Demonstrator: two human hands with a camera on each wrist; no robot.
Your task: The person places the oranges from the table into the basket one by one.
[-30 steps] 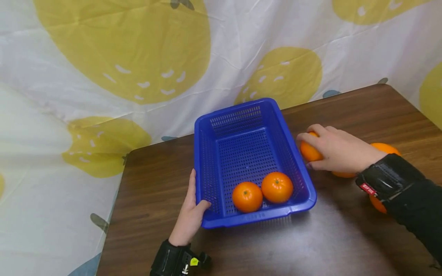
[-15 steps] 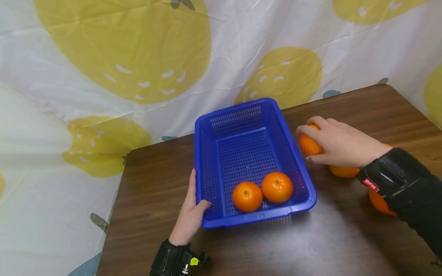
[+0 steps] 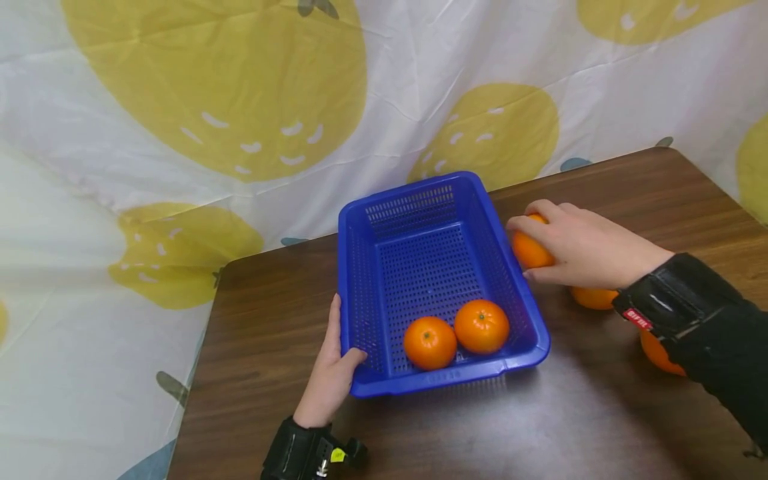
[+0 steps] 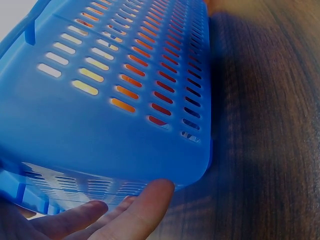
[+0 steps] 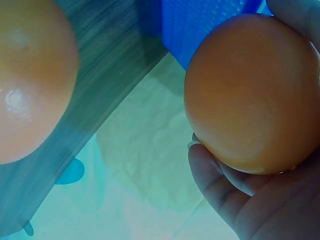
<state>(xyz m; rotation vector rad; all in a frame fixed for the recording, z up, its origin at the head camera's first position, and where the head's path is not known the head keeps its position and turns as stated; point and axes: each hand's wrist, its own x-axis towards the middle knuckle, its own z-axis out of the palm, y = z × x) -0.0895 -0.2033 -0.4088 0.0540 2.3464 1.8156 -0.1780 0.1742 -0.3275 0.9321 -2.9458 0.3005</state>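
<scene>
A blue plastic basket [image 3: 444,381] with slotted walls stands on the table, two oranges [image 3: 429,343] lying side by side at its near end. My left hand [image 3: 329,377] grips the near left corner, thumb over the rim and fingers along the outer wall. In the left wrist view, fingers [image 4: 145,210] show against the basket wall [image 4: 90,135]. Beside the basket's right rim, my right hand [image 3: 585,250] holds another orange [image 3: 531,248]. The right wrist view has this orange [image 5: 255,95] between thumb and fingers, with the basket [image 5: 190,30] behind it.
More oranges [image 3: 594,298] lie on the brown wooden table [image 3: 270,313] to the right, partly covered by my right hand and sleeve. One orange [image 5: 35,80] shows large in the right wrist view. A white cloth [image 3: 252,200] with yellow fruit prints hangs behind the table.
My right hand has lifted the orange slightly and brought it a little left, closer to the basket's right rim. The left hand and the basket stay where they were.
</scene>
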